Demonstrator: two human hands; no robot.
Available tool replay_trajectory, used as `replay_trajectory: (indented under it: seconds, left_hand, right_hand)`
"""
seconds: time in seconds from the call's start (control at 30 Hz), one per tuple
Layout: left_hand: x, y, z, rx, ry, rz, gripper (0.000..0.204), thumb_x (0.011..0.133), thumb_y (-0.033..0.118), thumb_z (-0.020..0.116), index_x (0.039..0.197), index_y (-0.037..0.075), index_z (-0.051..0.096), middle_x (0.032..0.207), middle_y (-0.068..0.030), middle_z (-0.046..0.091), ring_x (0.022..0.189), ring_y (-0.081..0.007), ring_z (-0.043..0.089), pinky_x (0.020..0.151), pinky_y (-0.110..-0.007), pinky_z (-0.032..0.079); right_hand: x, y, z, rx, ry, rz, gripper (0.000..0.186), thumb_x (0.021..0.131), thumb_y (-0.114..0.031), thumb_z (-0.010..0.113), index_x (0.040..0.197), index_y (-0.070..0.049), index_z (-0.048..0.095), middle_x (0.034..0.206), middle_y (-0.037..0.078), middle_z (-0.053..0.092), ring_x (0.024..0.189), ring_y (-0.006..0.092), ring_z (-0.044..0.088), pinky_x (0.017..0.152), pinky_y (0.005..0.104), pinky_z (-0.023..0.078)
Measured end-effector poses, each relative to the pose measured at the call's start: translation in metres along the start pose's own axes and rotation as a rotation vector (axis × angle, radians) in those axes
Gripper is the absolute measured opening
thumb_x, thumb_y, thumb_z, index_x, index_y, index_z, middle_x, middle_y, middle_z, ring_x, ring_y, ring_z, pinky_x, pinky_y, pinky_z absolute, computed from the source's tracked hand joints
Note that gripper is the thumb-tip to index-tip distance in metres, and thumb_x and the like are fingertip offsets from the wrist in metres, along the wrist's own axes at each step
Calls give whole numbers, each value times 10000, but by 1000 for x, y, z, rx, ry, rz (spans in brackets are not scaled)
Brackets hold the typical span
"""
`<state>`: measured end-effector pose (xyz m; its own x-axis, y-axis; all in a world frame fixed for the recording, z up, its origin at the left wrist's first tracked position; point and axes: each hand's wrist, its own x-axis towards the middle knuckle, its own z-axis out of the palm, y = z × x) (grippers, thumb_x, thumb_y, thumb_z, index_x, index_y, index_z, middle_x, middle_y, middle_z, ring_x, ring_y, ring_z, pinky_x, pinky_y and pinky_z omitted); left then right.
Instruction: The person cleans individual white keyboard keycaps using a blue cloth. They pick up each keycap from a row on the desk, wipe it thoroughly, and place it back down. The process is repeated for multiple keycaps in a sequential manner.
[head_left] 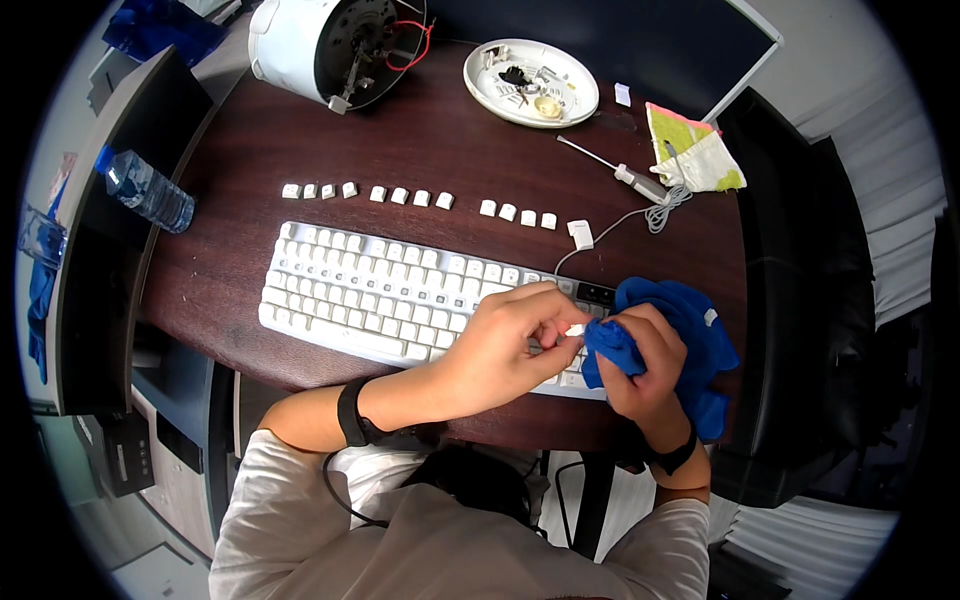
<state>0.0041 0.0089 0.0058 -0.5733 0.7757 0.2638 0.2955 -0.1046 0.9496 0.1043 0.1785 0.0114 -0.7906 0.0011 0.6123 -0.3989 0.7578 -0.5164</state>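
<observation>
While left hand (512, 345) pinches a small white plastic keycap (576, 330), right hand (650, 365) grips crumpled blue cloth (706, 348) beside it. Left hand's above white rectangular keyboard (365, 300).

A small white key (575, 330) is poking out from the fingertips of the left hand (510, 335), just beside a blue cloth (700, 350). The cloth is bunching up in the right hand (645, 365), its crumpled folds spreading out past that hand's right side. A white keyboard (390, 285) is lying beneath both hands, stretching leftward, dark squares showing along one row.
</observation>
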Motion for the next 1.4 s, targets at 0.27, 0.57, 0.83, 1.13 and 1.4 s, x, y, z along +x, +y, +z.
replay_trajectory:
  seconds: [0.27,0.57,0.83,1.13,1.4]
  left_hand:
    - [1,7,1,-163,92,55,175,837,25,655,1005,3,611,791,-43,533,658,-82,522,589,-227,456]
    - [-3,7,-2,-106,33,103,205,798,-30,690,984,-27,603,823,-65,649,704,-77,632,628,-205,514]
    - [-1,6,-1,-173,151,75,218,788,-45,660,998,-1,624,821,-58,584,674,-74,568,601,-208,471]
    - [3,6,2,98,-17,181,262,779,-39,645,1041,-22,637,757,-68,546,618,-135,555,553,-241,434]
    - [3,5,0,190,-22,257,227,809,-5,635,1034,-30,636,756,-90,564,617,-170,571,517,-272,440]
  right_hand:
    - [1,-1,-1,55,93,57,217,701,-13,648,907,33,601,799,136,595,638,219,582,566,274,448]
    - [0,-6,-8,111,71,32,226,718,-29,648,927,38,592,826,141,599,661,206,583,593,265,453]
    - [-1,-5,-7,120,61,38,230,715,-29,644,929,39,592,831,140,596,663,199,582,593,259,450]
    - [0,-4,-5,54,35,-25,275,696,-39,672,958,16,609,849,115,590,648,206,581,567,266,446]
    - [5,-3,-6,79,-13,-50,266,689,-37,668,947,10,627,812,102,588,592,190,575,510,255,424]
